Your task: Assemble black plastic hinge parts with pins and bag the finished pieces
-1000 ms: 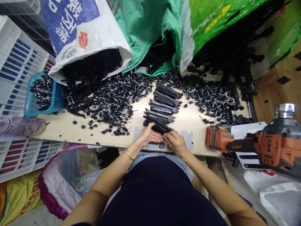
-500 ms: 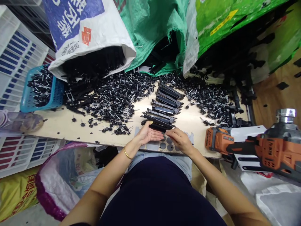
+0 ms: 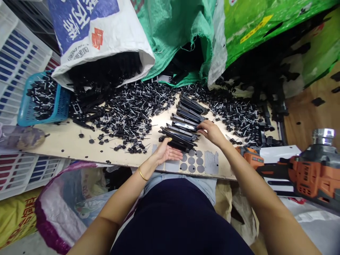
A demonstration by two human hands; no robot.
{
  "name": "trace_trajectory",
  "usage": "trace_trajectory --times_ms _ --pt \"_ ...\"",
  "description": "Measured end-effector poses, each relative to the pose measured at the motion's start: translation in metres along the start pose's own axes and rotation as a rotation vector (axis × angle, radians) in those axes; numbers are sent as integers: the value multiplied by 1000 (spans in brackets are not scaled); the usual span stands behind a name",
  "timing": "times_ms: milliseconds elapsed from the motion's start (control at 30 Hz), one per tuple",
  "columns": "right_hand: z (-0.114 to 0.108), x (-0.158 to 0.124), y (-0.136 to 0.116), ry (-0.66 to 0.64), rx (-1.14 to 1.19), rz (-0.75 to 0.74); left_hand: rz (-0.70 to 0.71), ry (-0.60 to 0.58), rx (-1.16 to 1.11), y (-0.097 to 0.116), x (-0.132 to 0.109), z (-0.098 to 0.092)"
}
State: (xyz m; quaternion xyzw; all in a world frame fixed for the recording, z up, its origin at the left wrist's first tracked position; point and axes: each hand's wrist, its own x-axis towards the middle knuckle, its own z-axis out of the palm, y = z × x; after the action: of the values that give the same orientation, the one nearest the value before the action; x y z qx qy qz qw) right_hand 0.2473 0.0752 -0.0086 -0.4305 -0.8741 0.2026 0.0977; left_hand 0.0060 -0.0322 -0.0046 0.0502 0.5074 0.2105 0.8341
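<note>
My left hand point(image 3: 166, 153) is palm up, its thumb over the left part of the nearest long black plastic part point(image 3: 183, 145) and its fingers stretched along the near side. Beyond it, several similar long black parts point(image 3: 190, 115) lie side by side in a row, slanting down to the right. My right hand point(image 3: 212, 132) is at the right ends of the middle parts of this row. Its fingers are curled in towards the thumb, and whatever lies between the fingertips is too small to make out.
Heaps of small black pieces with metal pins point(image 3: 130, 109) flank the row. Behind stand a white sack point(image 3: 106, 35), a green sack point(image 3: 172, 35) and a bright green bag point(image 3: 247, 21). A blue basket point(image 3: 62, 106) is left, an orange power tool point(image 3: 305, 173) right. Grey discs point(image 3: 191, 160) mark the near edge.
My right hand has moved away from my left fingers, up and to the right, to the ends of the row. My left hand has stayed almost where it was.
</note>
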Motion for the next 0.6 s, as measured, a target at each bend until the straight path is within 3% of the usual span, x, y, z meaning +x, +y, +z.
trace_trajectory --times_ms 167,367,433,533,600 --pt "2 -2 5 -47 -50 -134 2 23 6 5 2 1" --pt "-9 8 7 -128 30 -172 3 59 47 8 6 1" --pt "-15 25 9 -111 4 -93 1 70 51 9 6 1" --pt "-19 61 7 37 -146 171 8 73 44 9 6 3" --pt "-17 86 5 34 -218 305 16 63 41 10 6 5"
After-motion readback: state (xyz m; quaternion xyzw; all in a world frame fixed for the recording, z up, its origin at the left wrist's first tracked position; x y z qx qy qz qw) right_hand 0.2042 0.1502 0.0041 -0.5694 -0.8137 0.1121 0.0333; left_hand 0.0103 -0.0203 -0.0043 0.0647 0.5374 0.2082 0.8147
